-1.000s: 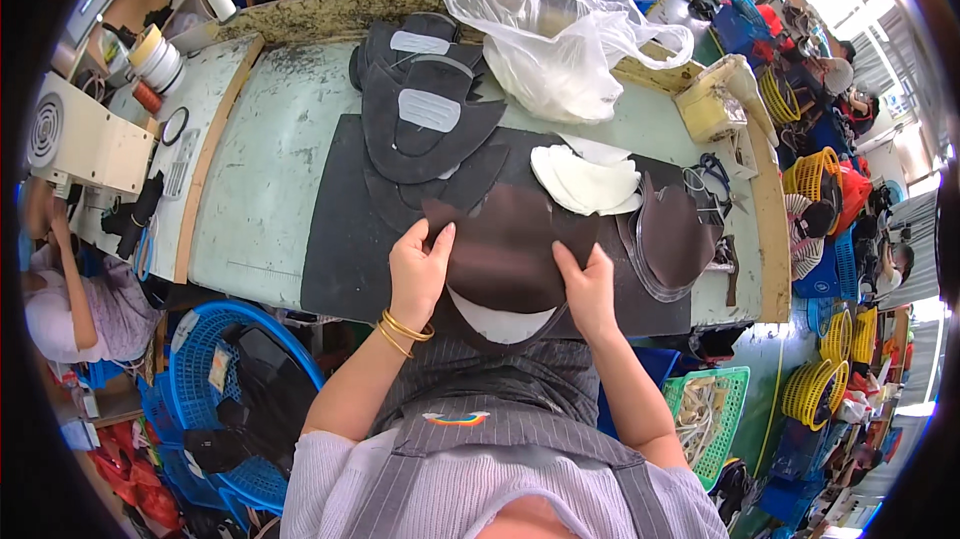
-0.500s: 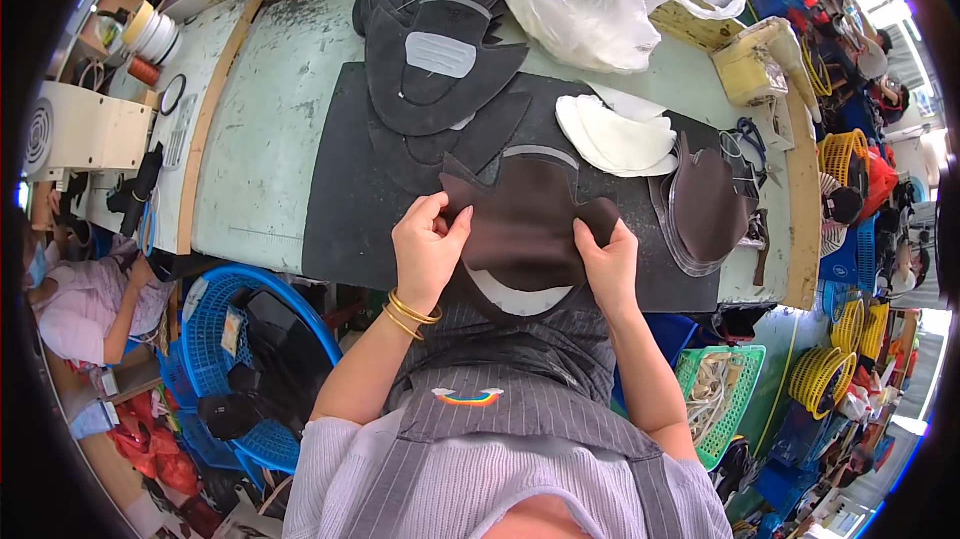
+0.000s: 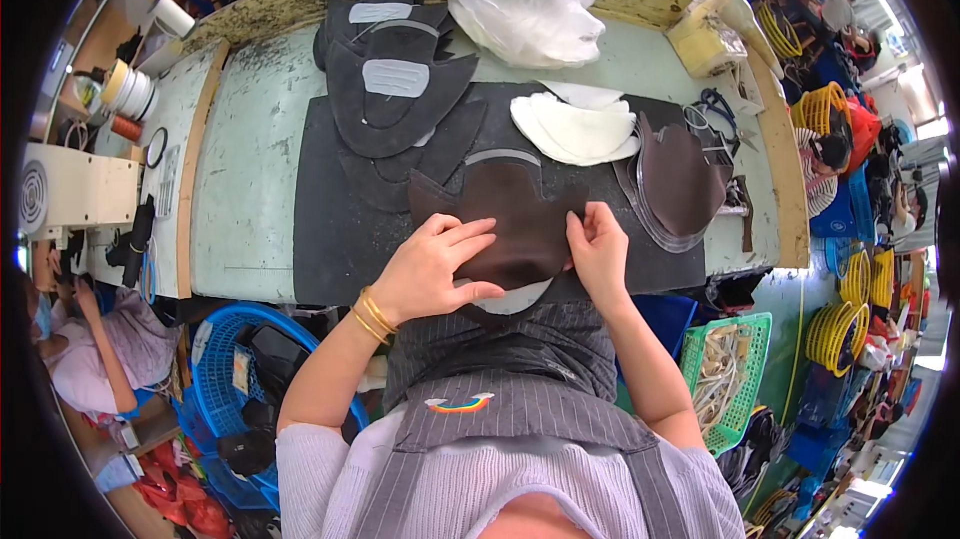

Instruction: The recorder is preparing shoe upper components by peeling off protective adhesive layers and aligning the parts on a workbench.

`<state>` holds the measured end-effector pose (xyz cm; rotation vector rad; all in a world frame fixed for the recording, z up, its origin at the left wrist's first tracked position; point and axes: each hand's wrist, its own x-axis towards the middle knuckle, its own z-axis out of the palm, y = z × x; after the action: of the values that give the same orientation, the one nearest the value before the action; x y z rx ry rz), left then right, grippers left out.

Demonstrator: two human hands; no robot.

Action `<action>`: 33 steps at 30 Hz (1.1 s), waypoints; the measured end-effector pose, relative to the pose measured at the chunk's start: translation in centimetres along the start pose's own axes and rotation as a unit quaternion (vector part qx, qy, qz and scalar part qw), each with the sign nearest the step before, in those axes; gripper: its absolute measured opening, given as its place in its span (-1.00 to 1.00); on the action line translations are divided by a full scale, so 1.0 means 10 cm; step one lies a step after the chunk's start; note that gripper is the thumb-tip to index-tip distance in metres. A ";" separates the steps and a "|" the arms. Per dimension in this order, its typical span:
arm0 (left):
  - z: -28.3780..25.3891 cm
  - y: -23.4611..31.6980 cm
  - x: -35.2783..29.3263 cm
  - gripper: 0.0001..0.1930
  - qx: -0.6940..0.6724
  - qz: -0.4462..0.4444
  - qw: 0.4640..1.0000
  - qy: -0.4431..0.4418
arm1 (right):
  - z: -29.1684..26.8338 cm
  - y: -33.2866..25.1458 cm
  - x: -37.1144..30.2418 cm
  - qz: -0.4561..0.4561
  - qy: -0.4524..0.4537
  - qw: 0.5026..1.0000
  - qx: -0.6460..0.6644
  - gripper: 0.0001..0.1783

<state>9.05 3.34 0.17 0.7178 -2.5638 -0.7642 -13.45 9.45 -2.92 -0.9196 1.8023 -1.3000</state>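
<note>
A dark brown leather shoe-upper piece (image 3: 515,214) lies at the near edge of a black mat (image 3: 325,229). Beneath it, a dark piece with a pale grey patch (image 3: 520,297) shows along the near side. My left hand (image 3: 430,267) rests on the leather's left part, fingers stretched and thumb apart. At its right edge, my right hand (image 3: 600,249) pinches the leather between thumb and fingers. Beyond are overlapping dark upper pieces with grey patches (image 3: 396,78), white crescent-shaped pieces (image 3: 575,131) and, to the right, a stack of brown leather pieces (image 3: 685,179).
A clear plastic bag (image 3: 545,19) stands at the table's far side. Scissors (image 3: 720,114) lie at the right by a wooden edge (image 3: 790,189). Below the table are a blue basket (image 3: 215,359) and a green basket (image 3: 755,339). Another person (image 3: 100,349) sits at left.
My left hand has let go of the leather's left edge and now lies flat on it. The leather is flatter, and its right flap is unfolded. The view has shifted slightly.
</note>
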 end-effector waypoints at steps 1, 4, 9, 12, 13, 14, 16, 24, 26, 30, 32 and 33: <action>-0.04 0.00 0.01 -0.45 -0.010 0.006 1.000 -0.015 | -0.02 0.00 0.01 0.003 0.007 1.000 0.002 -0.92; -0.12 -0.01 -0.09 -0.48 -0.052 0.013 0.997 -0.053 | -0.08 0.03 0.01 -0.020 0.020 0.999 -0.029 -0.91; 0.00 -0.09 -0.24 -0.55 -0.090 -0.024 0.994 -0.051 | -0.20 0.12 0.06 -0.146 0.072 0.956 -0.243 -0.78; -0.02 -0.02 -0.23 -0.73 -0.053 0.046 0.993 -0.091 | -0.30 0.03 0.16 -0.230 0.041 0.948 -0.217 -0.79; -0.02 -0.02 -0.23 -0.78 -0.021 0.080 0.992 -0.095 | -0.31 -0.08 0.18 -0.260 0.016 0.946 -0.195 -0.80; -0.03 -0.11 -0.22 -0.72 -0.049 0.073 0.988 -0.125 | -0.27 -0.22 0.18 -0.254 -0.019 0.950 -0.182 -0.80; -0.15 -0.17 -0.16 -0.49 -0.285 -0.044 0.957 -0.015 | -0.18 -0.41 0.23 -0.360 -0.083 0.907 -0.202 -0.80; -0.10 -0.48 0.07 -0.61 -0.068 0.007 0.995 0.072 | 0.36 -0.33 -0.26 -0.506 -0.399 0.680 -0.348 -0.46; 0.03 -0.48 0.09 -0.72 -0.136 -0.031 0.986 0.091 | 0.15 -0.20 -0.50 -0.472 -0.482 0.695 -0.249 -0.54; -0.32 -0.78 0.50 -0.82 -0.170 -0.078 0.958 0.219 | -0.13 -0.31 -0.54 -0.256 -0.530 0.808 -0.023 -0.72; -0.56 -1.28 0.88 -0.72 0.006 -0.035 0.935 0.354 | -0.18 -0.42 -0.40 -0.237 -0.458 0.856 -0.039 -0.72; -0.64 -1.57 1.03 -0.59 0.148 -0.031 0.914 0.376 | -0.16 -0.43 -0.35 -0.242 -0.416 0.875 -0.052 -0.72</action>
<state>9.52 -16.42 -1.96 0.9586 -1.9517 -0.0567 -12.56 12.14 2.09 -1.7429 0.9883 -0.8442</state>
